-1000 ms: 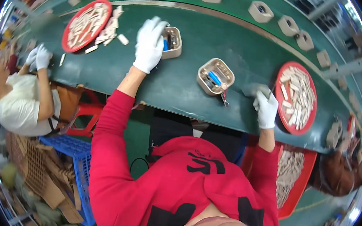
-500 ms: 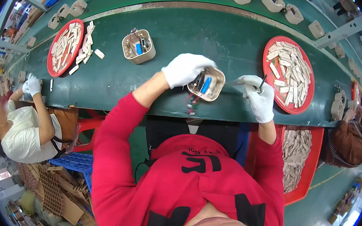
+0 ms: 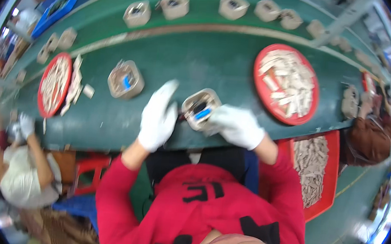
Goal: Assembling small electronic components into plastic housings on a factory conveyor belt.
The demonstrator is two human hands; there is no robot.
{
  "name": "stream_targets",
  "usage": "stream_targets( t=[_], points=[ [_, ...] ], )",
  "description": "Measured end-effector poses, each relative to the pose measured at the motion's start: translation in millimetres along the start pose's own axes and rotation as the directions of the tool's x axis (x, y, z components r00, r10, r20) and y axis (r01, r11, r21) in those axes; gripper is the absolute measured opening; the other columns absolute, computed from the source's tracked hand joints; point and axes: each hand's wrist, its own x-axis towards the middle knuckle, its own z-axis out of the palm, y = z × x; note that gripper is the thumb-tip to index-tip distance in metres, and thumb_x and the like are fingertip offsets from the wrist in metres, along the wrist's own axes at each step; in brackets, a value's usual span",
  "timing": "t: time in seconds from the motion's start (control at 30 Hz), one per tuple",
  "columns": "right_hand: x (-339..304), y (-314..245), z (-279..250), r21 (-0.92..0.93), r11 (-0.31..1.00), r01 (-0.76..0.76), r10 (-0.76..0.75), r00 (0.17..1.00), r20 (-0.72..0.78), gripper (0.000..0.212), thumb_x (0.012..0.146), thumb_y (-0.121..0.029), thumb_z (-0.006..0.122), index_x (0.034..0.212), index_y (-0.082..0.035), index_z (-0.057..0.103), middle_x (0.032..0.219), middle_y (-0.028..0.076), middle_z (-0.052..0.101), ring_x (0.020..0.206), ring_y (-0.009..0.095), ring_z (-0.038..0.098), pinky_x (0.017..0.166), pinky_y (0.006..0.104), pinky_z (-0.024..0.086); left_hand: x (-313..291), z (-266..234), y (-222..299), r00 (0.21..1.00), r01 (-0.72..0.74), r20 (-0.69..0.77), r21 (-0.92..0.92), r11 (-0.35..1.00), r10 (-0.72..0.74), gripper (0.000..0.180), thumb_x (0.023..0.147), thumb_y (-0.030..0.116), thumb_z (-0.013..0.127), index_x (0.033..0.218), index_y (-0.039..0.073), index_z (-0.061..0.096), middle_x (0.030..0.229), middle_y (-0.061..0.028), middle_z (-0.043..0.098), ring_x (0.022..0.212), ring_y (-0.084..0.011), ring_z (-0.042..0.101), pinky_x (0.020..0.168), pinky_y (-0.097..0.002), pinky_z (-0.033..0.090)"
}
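Observation:
A beige square housing (image 3: pixel 188 106) with a blue cylindrical part (image 3: pixel 203 113) and dark parts inside stands on the green table in front of me. My left hand (image 3: pixel 157 120), white-gloved, is open just left of it, thumb apart from the fingers. Over the housing's right rim lies my white-gloved right hand (image 3: pixel 240 126), its fingers curled and blurred. Whatever that hand holds is hidden. A second beige housing (image 3: pixel 135 88) with a blue part inside sits farther left.
Red trays of small white pieces stand right (image 3: pixel 258 88) and left (image 3: pixel 42 89), with loose pieces (image 3: pixel 76 82) beside the left one. More housings (image 3: pixel 233 8) line the green strip behind. A red bin (image 3: pixel 331 170) is at lower right. Co-workers sit at left (image 3: pixel 28 172) and right (image 3: pixel 372 139).
My left hand has let go of the housing and moved left. My right hand has come left onto its rim; the thin dark tool it held no longer shows. The whole view has shifted.

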Motion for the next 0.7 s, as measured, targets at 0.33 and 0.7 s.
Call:
stream_targets(
  t=[0.33,0.7],
  points=[
    [13,-23,-37,0.085,0.955,-0.284,0.256,0.935,0.247,0.053,0.079,-0.029,0.076,0.123,-0.006,0.061,0.126,0.015,0.057,0.104,0.035,0.064,0.088,0.0387,0.053,-56,41,4,0.989,0.122,0.061,0.173,0.977,-0.135,0.082,0.076,-0.002,0.064,0.148,-0.008,0.027,0.152,-0.0321,0.032,0.140,-0.0473,0.035,0.115,-0.0457,0.033],
    [16,81,26,-0.394,0.822,-0.411,0.304,0.902,-0.306,0.009,0.087,-0.016,0.060,0.085,-0.008,0.063,0.090,0.011,0.062,0.087,0.032,0.063,0.072,0.0458,0.054,-37,44,-14,0.998,0.045,-0.041,0.140,0.989,-0.040,0.063,0.080,0.005,0.066,0.138,-0.009,0.045,0.140,-0.0322,0.047,0.133,-0.0480,0.043,0.113,-0.0510,0.034]
  ],
)
